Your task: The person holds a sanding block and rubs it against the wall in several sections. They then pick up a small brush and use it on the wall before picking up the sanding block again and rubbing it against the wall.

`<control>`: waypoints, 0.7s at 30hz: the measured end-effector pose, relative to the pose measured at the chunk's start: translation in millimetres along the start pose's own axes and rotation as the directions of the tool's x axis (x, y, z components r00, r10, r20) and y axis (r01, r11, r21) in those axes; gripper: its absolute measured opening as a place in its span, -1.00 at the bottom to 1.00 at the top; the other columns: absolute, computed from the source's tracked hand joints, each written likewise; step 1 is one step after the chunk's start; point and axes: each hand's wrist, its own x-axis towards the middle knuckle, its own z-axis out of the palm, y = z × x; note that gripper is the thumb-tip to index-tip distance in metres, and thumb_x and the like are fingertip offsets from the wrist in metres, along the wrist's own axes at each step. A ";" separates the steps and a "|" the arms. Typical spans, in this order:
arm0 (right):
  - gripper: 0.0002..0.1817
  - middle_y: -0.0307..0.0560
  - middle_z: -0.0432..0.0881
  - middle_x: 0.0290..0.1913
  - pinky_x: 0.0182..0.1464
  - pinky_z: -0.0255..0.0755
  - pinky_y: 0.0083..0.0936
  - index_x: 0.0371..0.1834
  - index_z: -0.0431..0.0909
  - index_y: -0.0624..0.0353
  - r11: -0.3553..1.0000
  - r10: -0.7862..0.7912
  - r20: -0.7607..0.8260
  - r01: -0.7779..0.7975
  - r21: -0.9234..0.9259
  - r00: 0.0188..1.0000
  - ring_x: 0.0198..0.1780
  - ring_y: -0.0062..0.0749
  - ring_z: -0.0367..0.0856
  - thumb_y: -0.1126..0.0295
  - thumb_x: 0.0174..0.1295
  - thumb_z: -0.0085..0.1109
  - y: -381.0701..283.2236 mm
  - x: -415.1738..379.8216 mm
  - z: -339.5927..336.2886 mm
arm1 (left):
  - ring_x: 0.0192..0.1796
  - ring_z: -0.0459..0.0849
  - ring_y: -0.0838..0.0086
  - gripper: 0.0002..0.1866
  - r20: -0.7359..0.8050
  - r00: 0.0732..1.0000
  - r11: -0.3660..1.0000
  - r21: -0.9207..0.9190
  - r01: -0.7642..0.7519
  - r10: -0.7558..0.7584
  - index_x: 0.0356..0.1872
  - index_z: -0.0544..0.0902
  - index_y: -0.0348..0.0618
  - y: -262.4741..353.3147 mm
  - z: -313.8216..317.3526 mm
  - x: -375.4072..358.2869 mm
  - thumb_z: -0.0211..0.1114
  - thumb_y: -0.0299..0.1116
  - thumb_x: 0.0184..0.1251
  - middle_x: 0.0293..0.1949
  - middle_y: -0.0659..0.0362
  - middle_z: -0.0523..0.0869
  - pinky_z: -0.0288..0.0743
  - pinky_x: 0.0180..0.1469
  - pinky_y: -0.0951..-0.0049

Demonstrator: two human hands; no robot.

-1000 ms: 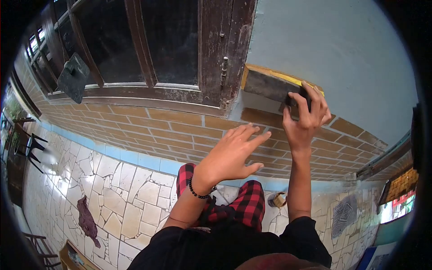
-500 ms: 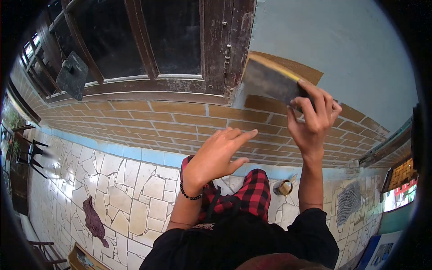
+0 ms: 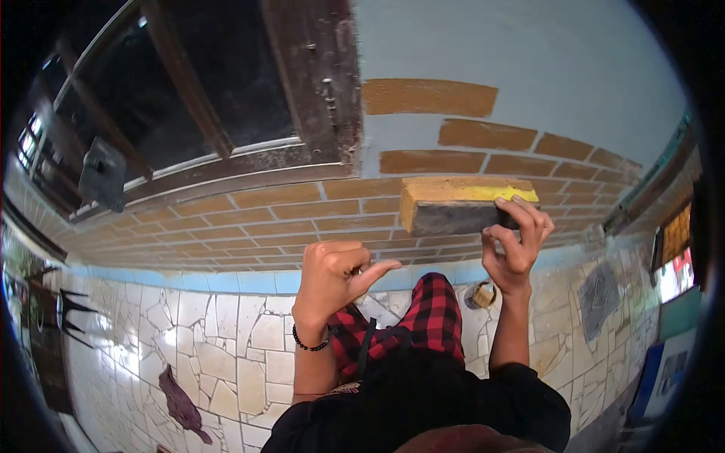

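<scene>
In my right hand [image 3: 518, 245] is a brick-shaped block [image 3: 453, 215] with a dark face and an ochre-stained, partly yellow side. My fingers grip its right end, and it overlaps the lower painted rows in this view. My left hand [image 3: 328, 279], with a bead bracelet at the wrist, holds nothing; its fingers are curled in and the thumb points right. Before me, the grey-blue wall [image 3: 544, 60] bears rows of ochre brick shapes. One painted brick [image 3: 429, 97] beside the window frame lies above the others, and another brick shape [image 3: 487, 134] sits just below it.
A dark wooden window [image 3: 253, 162] fills the upper left, a dark square plate [image 3: 103, 174] near its lower edge. By my knee stands a small container [image 3: 480, 295] on the stone-tiled floor [image 3: 226, 362]. A maroon cloth [image 3: 181, 404] and a grey cloth [image 3: 599, 300] lie there too.
My right hand has drawn the block down and away from the upper wall, uncovering painted brick shapes there. My left fingers have curled in. The view has shifted right.
</scene>
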 end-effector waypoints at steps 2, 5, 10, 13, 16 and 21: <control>-0.68 -0.21 0.76 0.21 0.30 0.26 0.02 -0.35 0.65 -0.05 0.997 0.008 -0.009 -0.009 -0.076 1.000 0.33 -0.05 0.64 0.61 -0.13 0.51 11.0 -5.4 -17.6 | -0.57 0.59 0.36 -0.72 -0.052 0.999 1.000 -0.020 0.012 -0.013 -0.52 0.71 -0.26 7.2 9.2 7.4 0.69 -0.38 0.16 -0.56 0.13 0.63 0.37 -0.49 0.40; -0.63 -0.20 0.76 0.22 0.32 0.28 0.06 -0.23 0.65 -0.07 0.985 -0.003 -0.028 -0.001 -0.171 1.000 0.34 0.00 0.64 0.61 -0.07 0.53 33.0 -5.5 -42.6 | -0.55 0.62 0.35 -0.72 -0.114 0.993 0.999 0.038 -0.015 0.020 -0.51 0.71 -0.26 6.5 24.3 14.8 0.69 -0.39 0.15 -0.56 0.12 0.64 0.39 -0.47 0.40; -0.60 -0.16 0.73 0.24 0.37 0.34 0.04 -0.17 0.67 -0.03 0.956 -0.029 -0.066 0.008 -0.293 0.997 0.35 0.00 0.64 0.63 -0.07 0.53 85.4 6.1 -66.8 | -0.50 0.67 0.31 -0.78 0.090 0.993 0.996 -0.049 -0.068 0.073 -0.39 0.78 -0.19 9.5 39.8 25.8 0.68 -0.32 0.18 -0.51 0.14 0.67 0.45 -0.43 0.34; -0.57 -0.20 0.72 0.25 0.39 0.33 0.00 -0.14 0.67 -0.05 0.944 -0.046 -0.067 0.021 -0.330 0.997 0.35 -0.06 0.63 0.63 -0.08 0.53 120.0 17.9 -68.2 | -0.48 0.70 0.37 -0.76 0.116 0.988 0.993 -0.071 -0.094 0.102 -0.28 0.83 -0.15 25.7 60.6 44.4 0.70 -0.29 0.15 -0.49 0.15 0.69 0.50 -0.40 0.38; -0.51 -0.24 0.70 0.27 0.40 0.32 -0.03 -0.06 0.67 -0.08 0.935 -0.076 -0.063 0.049 -0.350 0.995 0.35 -0.11 0.62 0.64 -0.08 0.54 151.1 32.8 -61.0 | -0.38 0.76 0.28 -0.57 0.101 0.981 0.982 -0.110 -0.156 0.167 0.06 0.82 -0.07 42.8 85.4 69.9 0.68 -0.19 0.18 -0.43 0.15 0.72 0.61 -0.31 0.30; -0.30 -0.27 0.67 0.29 0.40 0.32 -0.04 0.17 0.66 -0.19 0.944 -0.110 -0.050 0.088 -0.318 0.993 0.34 -0.17 0.60 0.66 -0.10 0.53 181.1 53.4 -45.0 | -0.03 0.72 0.06 -0.18 0.085 0.965 0.962 -0.136 -0.236 0.249 0.53 0.56 -0.08 61.0 112.7 108.8 0.64 -0.20 0.20 -0.05 0.02 0.72 0.65 -0.03 0.15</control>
